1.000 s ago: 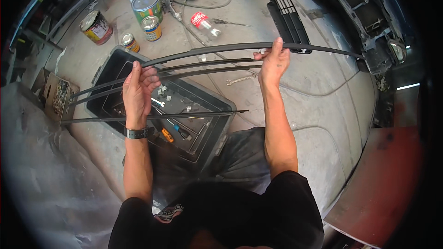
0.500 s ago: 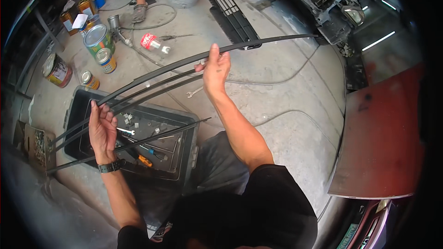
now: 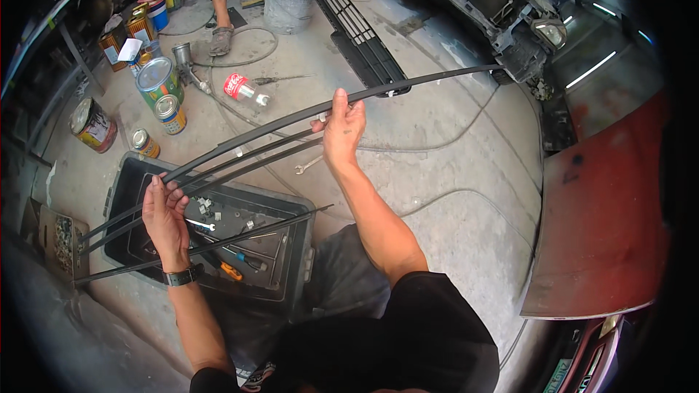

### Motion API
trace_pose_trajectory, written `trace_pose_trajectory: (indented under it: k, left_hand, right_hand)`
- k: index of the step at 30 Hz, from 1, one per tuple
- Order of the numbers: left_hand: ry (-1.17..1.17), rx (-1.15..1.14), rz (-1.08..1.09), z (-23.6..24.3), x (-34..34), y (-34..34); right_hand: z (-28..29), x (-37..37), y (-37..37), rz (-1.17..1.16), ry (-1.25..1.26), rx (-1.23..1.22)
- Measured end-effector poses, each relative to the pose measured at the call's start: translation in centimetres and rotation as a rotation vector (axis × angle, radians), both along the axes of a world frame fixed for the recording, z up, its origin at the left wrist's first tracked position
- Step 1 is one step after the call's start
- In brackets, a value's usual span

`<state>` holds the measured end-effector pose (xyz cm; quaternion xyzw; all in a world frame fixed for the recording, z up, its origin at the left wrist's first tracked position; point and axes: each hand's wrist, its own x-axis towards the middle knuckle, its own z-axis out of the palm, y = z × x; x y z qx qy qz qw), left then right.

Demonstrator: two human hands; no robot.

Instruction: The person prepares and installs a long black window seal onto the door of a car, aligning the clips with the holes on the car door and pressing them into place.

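Observation:
A long, thin, black trim strip [image 3: 284,122] is held up in front of me, slightly bowed. My left hand [image 3: 166,220], with a dark watch at its wrist, pinches the strip's near left end between thumb and fingers. Farther along, my right hand [image 3: 342,131] grips it near its middle, thumb on top. Small pale clips show on its underside. Below it, two more dark strips [image 3: 266,165] and a lower thin strip [image 3: 269,227] lie over a black plastic tray [image 3: 297,266]. Inside the tray are white clips [image 3: 206,207], an orange-handled tool [image 3: 231,271] and a blue-handled tool [image 3: 253,263].
Paint cans [image 3: 156,80] and a spray gun [image 3: 186,58] stand at left. A red-labelled bottle [image 3: 244,89], hose and wrench [image 3: 309,165] lie on the floor. A black grille [image 3: 368,51] is ahead; another person's foot [image 3: 220,40] is behind. A red panel [image 3: 597,225] stands right.
The whole scene sits slightly lower in the picture, as my view has tilted up a little. Both hands keep the same hold on the strip.

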<state>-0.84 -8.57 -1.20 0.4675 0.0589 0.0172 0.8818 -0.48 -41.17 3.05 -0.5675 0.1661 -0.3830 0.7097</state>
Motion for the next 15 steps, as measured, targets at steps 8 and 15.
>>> trace_pose_trajectory:
  k: [8,15]
  left_hand:
    - [-0.074,0.231,-0.018,1.8,-0.7,1.0]
    - [-0.17,0.279,-0.001,2.1,-0.6,-0.5]
  right_hand:
    - [-1.2,1.5,-0.5,-0.002,-0.002,0.025]
    - [-1.1,0.0,-1.5,-0.067,0.038,-0.051]
